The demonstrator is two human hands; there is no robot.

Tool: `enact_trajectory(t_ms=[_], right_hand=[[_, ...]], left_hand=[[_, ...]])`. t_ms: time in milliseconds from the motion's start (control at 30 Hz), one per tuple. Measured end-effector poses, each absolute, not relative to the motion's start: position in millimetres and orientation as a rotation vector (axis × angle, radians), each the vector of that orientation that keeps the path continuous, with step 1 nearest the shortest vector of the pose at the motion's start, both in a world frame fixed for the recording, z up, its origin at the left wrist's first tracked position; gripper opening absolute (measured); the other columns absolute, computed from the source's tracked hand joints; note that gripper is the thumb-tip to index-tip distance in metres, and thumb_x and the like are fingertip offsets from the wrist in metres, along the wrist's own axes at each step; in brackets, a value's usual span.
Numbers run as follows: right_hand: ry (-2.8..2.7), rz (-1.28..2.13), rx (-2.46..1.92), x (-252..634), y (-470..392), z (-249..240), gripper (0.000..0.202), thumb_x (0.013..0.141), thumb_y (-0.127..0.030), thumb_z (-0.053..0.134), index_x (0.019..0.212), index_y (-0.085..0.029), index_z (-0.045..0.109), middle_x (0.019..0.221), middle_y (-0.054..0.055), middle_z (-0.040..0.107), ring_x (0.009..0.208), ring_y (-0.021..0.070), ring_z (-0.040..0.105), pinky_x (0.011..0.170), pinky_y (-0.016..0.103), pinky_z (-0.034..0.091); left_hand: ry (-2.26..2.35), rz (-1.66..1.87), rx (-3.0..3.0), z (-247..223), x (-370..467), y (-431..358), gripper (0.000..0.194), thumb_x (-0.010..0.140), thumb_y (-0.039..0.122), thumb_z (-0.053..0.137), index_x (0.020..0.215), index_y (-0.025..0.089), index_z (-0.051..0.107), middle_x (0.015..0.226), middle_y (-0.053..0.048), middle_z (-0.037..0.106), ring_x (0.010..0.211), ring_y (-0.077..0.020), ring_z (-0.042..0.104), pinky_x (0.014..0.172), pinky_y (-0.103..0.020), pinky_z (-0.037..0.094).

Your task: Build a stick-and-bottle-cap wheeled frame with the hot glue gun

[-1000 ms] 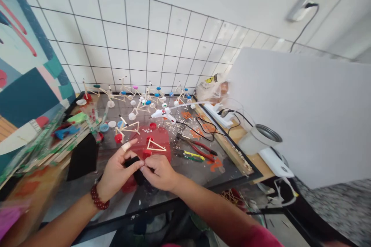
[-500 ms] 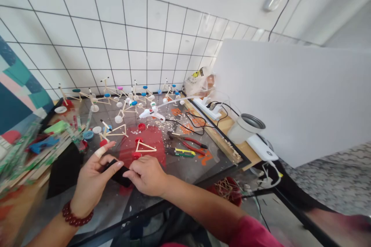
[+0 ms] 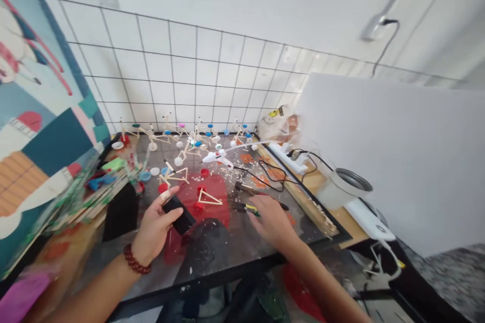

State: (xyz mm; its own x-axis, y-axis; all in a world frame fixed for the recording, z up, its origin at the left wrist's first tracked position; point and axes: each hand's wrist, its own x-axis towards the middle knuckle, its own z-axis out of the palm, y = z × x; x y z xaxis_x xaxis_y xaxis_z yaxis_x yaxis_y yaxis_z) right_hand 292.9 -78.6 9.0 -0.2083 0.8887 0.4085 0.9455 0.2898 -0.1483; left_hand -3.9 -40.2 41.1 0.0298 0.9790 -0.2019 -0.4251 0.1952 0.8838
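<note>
My left hand (image 3: 151,232) grips a flat black rectangular piece (image 3: 179,216) between thumb and fingers, above the front of the table. My right hand (image 3: 275,222) reaches down over a yellow-and-green utility knife (image 3: 251,208), its thumb and fingers closed around the handle, which is partly hidden. Beside that hand lie red-handled pliers (image 3: 246,189), also partly covered. Between the hands, on a red patch of the table, rests a small triangular frame of sticks (image 3: 210,198) with red bottle caps (image 3: 198,206) attached.
A white glue gun (image 3: 219,158) with a black cord lies mid-table. Several stick-and-cap models (image 3: 178,174) stand along the back. Sticks and plastic strips (image 3: 81,197) pile up at left. A power strip (image 3: 288,157) and a white tub (image 3: 337,189) stand at right.
My right hand has left the black piece and moved right onto the utility knife. The black piece stays in my left hand, now tilted and more visible. The view has turned left.
</note>
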Motion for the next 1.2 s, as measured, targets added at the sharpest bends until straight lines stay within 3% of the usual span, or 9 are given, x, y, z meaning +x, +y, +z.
enact_trajectory(t_ms=[167,267,433,533,633,800,1200], right_hand=[[-2.333,-0.405,-1.745,322,-91,-13,0.021,0.087,-0.017,0.051,0.099,-0.015,0.068,0.09,0.012,0.069,0.086,0.0271,0.063,0.078,0.038,0.045],[-2.215,-0.293,-1.704,308,-98,-13,0.025,0.087,-0.015,0.045,0.101,-0.014,0.065,0.084,0.012,0.067,0.081,0.0264,0.062,0.074,0.037,0.045],[-1.855,0.753,-1.413,252,-112,13,0.027,0.101,-0.031,0.033,0.108,-0.02,0.056,0.081,0.004,0.06,0.069,0.0177,0.056,0.07,0.031,0.044],[-1.54,1.247,-1.225,213,-118,21,0.033,0.1,-0.047,0.043,0.116,-0.021,0.055,0.081,0.001,0.052,0.069,0.0149,0.047,0.067,0.029,0.039],[-1.399,1.516,-1.105,189,-117,15,0.045,0.096,-0.057,0.046,0.114,-0.018,0.06,0.072,-0.001,0.045,0.061,0.0118,0.036,0.058,0.027,0.028],[-1.256,1.623,-1.104,179,-111,1,0.05,0.092,-0.061,0.053,0.108,-0.015,0.063,0.068,-0.002,0.043,0.056,0.0094,0.031,0.055,0.027,0.021],[-1.095,1.672,-1.036,167,-105,9,0.05,0.085,-0.06,0.063,0.102,-0.014,0.064,0.064,-0.004,0.043,0.053,0.0078,0.028,0.052,0.025,0.018]], left_hand=[[0.898,1.256,0.662,39,-5,-39,0.082,0.047,0.014,0.091,0.123,0.016,0.06,0.072,0.004,0.069,0.059,-0.01,0.062,0.057,-0.021,0.054],[0.812,1.262,0.599,37,-9,-37,0.066,0.051,0.01,0.088,0.112,0.017,0.064,0.073,0.004,0.069,0.061,-0.0109,0.065,0.061,-0.023,0.057],[0.698,1.259,0.446,38,-16,-34,0.029,0.056,0.004,0.081,0.076,0.014,0.062,0.068,0.003,0.068,0.06,-0.0108,0.066,0.061,-0.022,0.058],[0.701,1.268,0.389,40,-19,-32,0.024,0.061,0.002,0.077,0.073,0.014,0.061,0.064,0.003,0.067,0.056,-0.0104,0.065,0.057,-0.021,0.057],[0.719,1.295,0.352,39,-20,-30,0.022,0.063,0.002,0.074,0.072,0.015,0.059,0.063,0.003,0.067,0.056,-0.0127,0.067,0.055,-0.023,0.057],[0.697,1.285,0.385,35,-21,-27,0.02,0.064,0.005,0.074,0.074,0.015,0.06,0.064,0.002,0.068,0.057,-0.0138,0.068,0.058,-0.025,0.058],[0.701,1.23,0.478,38,-18,-35,0.022,0.059,0.012,0.079,0.076,0.014,0.065,0.065,0.002,0.066,0.057,-0.0133,0.064,0.055,-0.025,0.056]])
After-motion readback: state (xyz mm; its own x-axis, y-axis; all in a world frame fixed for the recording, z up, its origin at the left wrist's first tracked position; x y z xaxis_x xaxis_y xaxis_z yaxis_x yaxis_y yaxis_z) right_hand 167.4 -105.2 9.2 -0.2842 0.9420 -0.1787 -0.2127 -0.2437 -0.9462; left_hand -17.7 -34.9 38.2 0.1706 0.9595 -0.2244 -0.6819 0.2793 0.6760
